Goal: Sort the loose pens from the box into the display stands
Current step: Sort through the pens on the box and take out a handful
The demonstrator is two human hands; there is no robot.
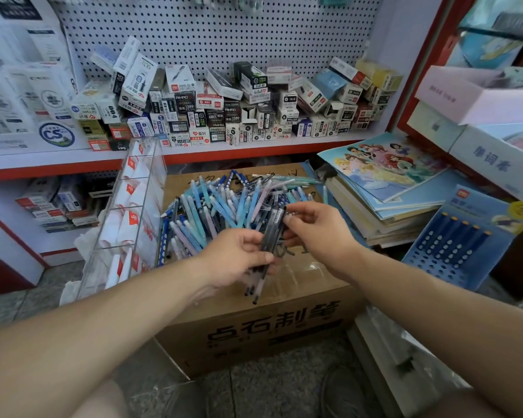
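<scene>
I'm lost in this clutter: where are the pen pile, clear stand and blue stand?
pen pile (pixel 218 203), head view, middle
clear stand (pixel 155 191), head view, side wall
blue stand (pixel 435 267), head view, holed tray

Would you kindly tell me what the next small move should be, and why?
Probably pull one pen out of the dark pen bundle with the right hand: the left hand grips the bundle, and the right pinches its upper end.
</scene>
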